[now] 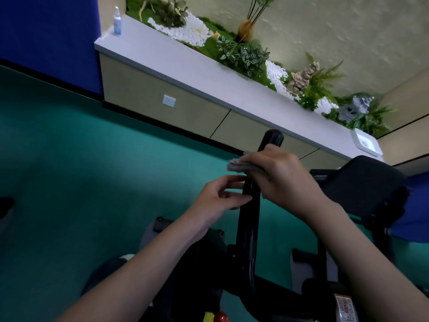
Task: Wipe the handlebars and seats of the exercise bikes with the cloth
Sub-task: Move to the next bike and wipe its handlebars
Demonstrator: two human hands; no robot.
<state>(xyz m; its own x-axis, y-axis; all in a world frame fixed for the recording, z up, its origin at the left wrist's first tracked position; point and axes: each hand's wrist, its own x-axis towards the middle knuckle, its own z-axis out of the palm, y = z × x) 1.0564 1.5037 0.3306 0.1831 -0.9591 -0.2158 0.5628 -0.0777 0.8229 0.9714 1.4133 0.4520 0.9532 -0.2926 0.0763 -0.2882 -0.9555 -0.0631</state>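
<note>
Teal floor (69,170) carries the bike (247,228) in front of me; its feet are out of sight. A dark thing (5,205) sits on the floor at the left edge, too cut off to identify. A cabinet (185,112) stands on the floor against the wall. On its white ledge (185,66): spray bottle (117,22) upright at the left end, white tray (366,142) at the right end. Planter bed (243,56) runs just behind the ledge.
</note>
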